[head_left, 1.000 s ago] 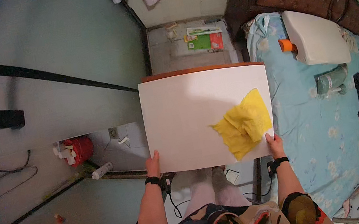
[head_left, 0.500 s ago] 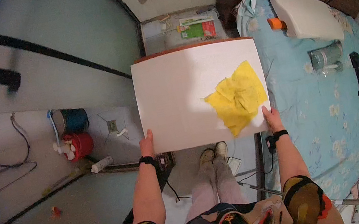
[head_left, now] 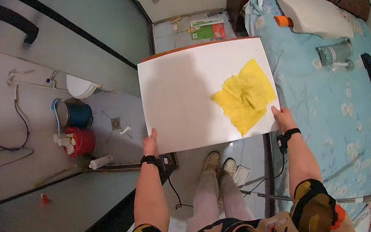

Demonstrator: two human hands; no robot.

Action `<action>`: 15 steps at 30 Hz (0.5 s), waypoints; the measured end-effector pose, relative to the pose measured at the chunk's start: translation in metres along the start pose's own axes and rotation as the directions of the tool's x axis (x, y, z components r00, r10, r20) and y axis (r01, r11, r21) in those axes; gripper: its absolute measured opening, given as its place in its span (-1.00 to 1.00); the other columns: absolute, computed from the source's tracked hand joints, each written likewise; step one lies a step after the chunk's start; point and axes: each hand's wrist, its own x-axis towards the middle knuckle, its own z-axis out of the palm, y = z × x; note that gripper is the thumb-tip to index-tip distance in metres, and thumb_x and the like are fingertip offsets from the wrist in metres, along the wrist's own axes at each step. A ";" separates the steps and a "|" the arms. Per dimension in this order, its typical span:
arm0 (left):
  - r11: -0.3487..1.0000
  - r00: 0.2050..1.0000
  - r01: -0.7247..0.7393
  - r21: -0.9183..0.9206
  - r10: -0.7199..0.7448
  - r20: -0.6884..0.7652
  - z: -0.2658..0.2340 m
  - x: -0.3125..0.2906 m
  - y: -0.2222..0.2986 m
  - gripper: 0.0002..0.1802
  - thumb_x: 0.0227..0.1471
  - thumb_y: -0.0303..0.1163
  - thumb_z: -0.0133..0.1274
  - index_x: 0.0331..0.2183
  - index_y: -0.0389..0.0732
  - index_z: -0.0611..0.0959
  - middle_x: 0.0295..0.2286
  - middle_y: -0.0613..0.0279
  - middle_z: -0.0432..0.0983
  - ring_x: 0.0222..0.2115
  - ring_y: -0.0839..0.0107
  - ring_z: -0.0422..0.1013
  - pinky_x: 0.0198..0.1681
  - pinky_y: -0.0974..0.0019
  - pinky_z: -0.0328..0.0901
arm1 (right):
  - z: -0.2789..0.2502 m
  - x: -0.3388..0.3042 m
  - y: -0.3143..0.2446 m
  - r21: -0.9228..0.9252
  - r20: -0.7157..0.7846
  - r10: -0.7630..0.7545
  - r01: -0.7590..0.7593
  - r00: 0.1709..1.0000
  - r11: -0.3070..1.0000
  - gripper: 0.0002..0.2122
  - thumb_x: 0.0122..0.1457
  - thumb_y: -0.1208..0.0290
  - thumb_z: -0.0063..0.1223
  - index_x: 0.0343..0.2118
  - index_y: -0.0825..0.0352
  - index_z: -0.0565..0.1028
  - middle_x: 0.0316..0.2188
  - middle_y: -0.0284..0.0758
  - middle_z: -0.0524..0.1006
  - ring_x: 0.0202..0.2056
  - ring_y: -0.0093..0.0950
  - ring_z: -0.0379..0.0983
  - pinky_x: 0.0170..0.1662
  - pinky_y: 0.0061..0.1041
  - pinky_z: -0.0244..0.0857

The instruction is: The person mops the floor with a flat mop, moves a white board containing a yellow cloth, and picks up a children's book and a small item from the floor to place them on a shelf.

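Your left hand (head_left: 150, 145) has its grip on the white board (head_left: 175, 100) at the near left corner, thumb on the top face. Your right hand (head_left: 285, 119) pinches the near right corner likewise; the fingers underneath are hidden on both sides. You hold the board out in front of you, above your shoes (head_left: 211, 160), its far edge trimmed in reddish brown. A crumpled yellow cloth (head_left: 246, 95) lies on its right half, reaching the right edge and stopping just short of the near edge. Beyond that right edge is the bed (head_left: 327, 130) with its blue flowered sheet.
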 end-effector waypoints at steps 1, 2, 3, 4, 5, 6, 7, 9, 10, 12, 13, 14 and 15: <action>0.994 0.994 0.104 -0.009 -0.104 0.031 0.002 -0.011 0.001 -0.31 -0.10 0.04 -0.02 -0.20 -0.47 0.41 -0.25 0.02 0.39 -0.31 0.27 0.35 -0.32 0.18 0.25 | -0.004 -0.010 0.010 0.018 0.003 -0.002 0.001 1.000 1.000 -0.66 -0.04 0.24 0.11 -0.35 0.47 0.44 -0.47 -0.34 0.46 -0.50 -0.57 0.33 -0.46 -0.57 0.20; 0.978 0.976 0.208 -0.014 -0.206 0.066 0.007 -0.023 0.002 -0.32 -0.10 0.03 -0.02 -0.21 -0.48 0.42 -0.26 0.03 0.39 -0.31 0.27 0.35 -0.32 0.18 0.24 | -0.009 -0.022 0.020 0.036 0.004 -0.003 0.003 1.000 0.999 -0.65 -0.03 0.24 0.09 -0.32 0.47 0.42 -0.47 -0.37 0.45 -0.50 -0.60 0.33 -0.46 -0.62 0.20; 0.986 0.985 0.164 0.004 -0.164 0.045 0.006 -0.039 -0.002 -0.34 -0.10 0.02 -0.02 -0.23 -0.47 0.43 -0.26 0.02 0.40 -0.29 0.27 0.34 -0.30 0.21 0.22 | -0.009 -0.039 0.024 0.121 -0.004 0.022 -0.021 1.000 0.992 -0.65 -0.02 0.25 0.09 -0.31 0.48 0.42 -0.46 -0.36 0.45 -0.50 -0.58 0.33 -0.44 -0.60 0.21; 0.987 0.987 0.159 -0.003 -0.159 0.025 -0.004 -0.048 -0.021 -0.34 -0.10 0.02 -0.02 -0.23 -0.47 0.43 -0.26 0.02 0.40 -0.29 0.27 0.34 -0.30 0.21 0.22 | -0.004 -0.057 0.027 0.207 0.007 0.043 -0.043 0.999 0.977 -0.64 -0.02 0.26 0.09 -0.30 0.50 0.41 -0.45 -0.36 0.45 -0.49 -0.56 0.34 -0.42 -0.58 0.22; 0.989 0.992 0.123 -0.082 -0.123 -0.004 -0.018 -0.050 -0.049 -0.34 -0.09 0.01 -0.02 -0.21 -0.47 0.43 -0.26 0.02 0.39 -0.28 0.27 0.34 -0.29 0.22 0.22 | -0.004 -0.068 0.031 0.139 0.085 0.023 -0.034 0.996 0.990 -0.64 -0.02 0.26 0.09 -0.29 0.50 0.41 -0.44 -0.36 0.46 -0.46 -0.54 0.35 -0.39 -0.55 0.23; 0.984 0.995 0.091 -0.154 -0.095 -0.023 -0.027 -0.056 -0.072 -0.34 -0.09 0.01 -0.02 -0.20 -0.46 0.43 -0.25 0.03 0.39 -0.28 0.27 0.33 -0.28 0.23 0.21 | -0.001 -0.081 0.035 0.023 0.029 0.083 -0.084 0.996 0.996 -0.66 -0.02 0.26 0.09 -0.32 0.48 0.42 -0.45 -0.37 0.46 -0.45 -0.56 0.34 -0.39 -0.57 0.22; 0.984 0.995 0.092 -0.156 -0.095 -0.015 -0.022 -0.066 -0.076 -0.34 -0.09 0.01 -0.02 -0.20 -0.46 0.43 -0.25 0.03 0.39 -0.28 0.27 0.33 -0.28 0.23 0.21 | -0.006 -0.092 0.045 0.118 0.035 0.050 -0.054 0.998 0.992 -0.66 -0.03 0.26 0.10 -0.31 0.47 0.42 -0.44 -0.37 0.46 -0.44 -0.56 0.34 -0.38 -0.57 0.22; 0.970 0.981 0.189 -0.152 -0.192 -0.006 -0.013 -0.085 -0.078 -0.35 -0.08 0.02 -0.05 -0.18 -0.43 0.42 -0.25 0.04 0.39 -0.29 0.26 0.33 -0.28 0.23 0.21 | -0.018 -0.110 0.059 0.214 0.028 0.018 -0.024 0.999 0.977 -0.66 -0.03 0.27 0.10 -0.31 0.47 0.42 -0.44 -0.37 0.46 -0.43 -0.56 0.34 -0.37 -0.57 0.22; 0.971 0.982 0.187 -0.149 -0.189 0.004 -0.010 -0.094 -0.076 -0.35 -0.08 0.02 -0.05 -0.18 -0.43 0.42 -0.25 0.04 0.39 -0.29 0.26 0.33 -0.28 0.23 0.21 | -0.027 -0.110 0.070 0.161 0.015 0.042 -0.044 0.999 0.986 -0.66 -0.04 0.28 0.11 -0.30 0.47 0.42 -0.43 -0.37 0.46 -0.43 -0.57 0.34 -0.36 -0.57 0.22; 0.980 0.980 0.195 0.051 -0.196 0.018 -0.008 -0.109 -0.068 -0.34 -0.08 0.02 -0.06 -0.16 -0.43 0.41 -0.24 0.04 0.39 -0.28 0.25 0.33 -0.27 0.23 0.20 | -0.039 -0.109 0.095 0.169 0.043 0.084 -0.090 0.996 0.982 -0.66 -0.04 0.31 0.12 -0.27 0.47 0.41 -0.42 -0.38 0.46 -0.44 -0.59 0.33 -0.36 -0.61 0.22; 0.962 0.962 0.273 0.022 -0.273 -0.014 -0.008 -0.113 -0.070 -0.33 -0.08 0.03 -0.06 -0.17 -0.43 0.41 -0.24 0.04 0.39 -0.28 0.25 0.33 -0.25 0.23 0.20 | -0.038 -0.112 0.103 0.176 0.036 0.025 -0.031 0.999 0.984 -0.66 -0.04 0.30 0.11 -0.28 0.46 0.41 -0.44 -0.38 0.46 -0.46 -0.60 0.33 -0.37 -0.62 0.21; 0.962 0.962 0.272 0.027 -0.271 -0.017 -0.009 -0.114 -0.070 -0.33 -0.08 0.03 -0.06 -0.17 -0.43 0.41 -0.24 0.04 0.39 -0.28 0.25 0.33 -0.25 0.23 0.20 | -0.037 -0.113 0.110 0.183 0.024 -0.033 0.028 0.999 0.983 -0.66 -0.04 0.28 0.11 -0.28 0.45 0.42 -0.45 -0.39 0.46 -0.47 -0.61 0.32 -0.38 -0.64 0.21; 0.958 0.961 0.277 0.069 -0.277 -0.015 -0.004 -0.116 -0.062 -0.31 -0.09 0.04 -0.06 -0.15 -0.43 0.40 -0.22 0.03 0.38 -0.26 0.24 0.33 -0.24 0.23 0.20 | -0.038 -0.116 0.110 0.188 0.012 -0.025 0.022 1.000 0.982 -0.66 -0.04 0.28 0.11 -0.28 0.45 0.42 -0.45 -0.39 0.46 -0.47 -0.61 0.32 -0.38 -0.64 0.21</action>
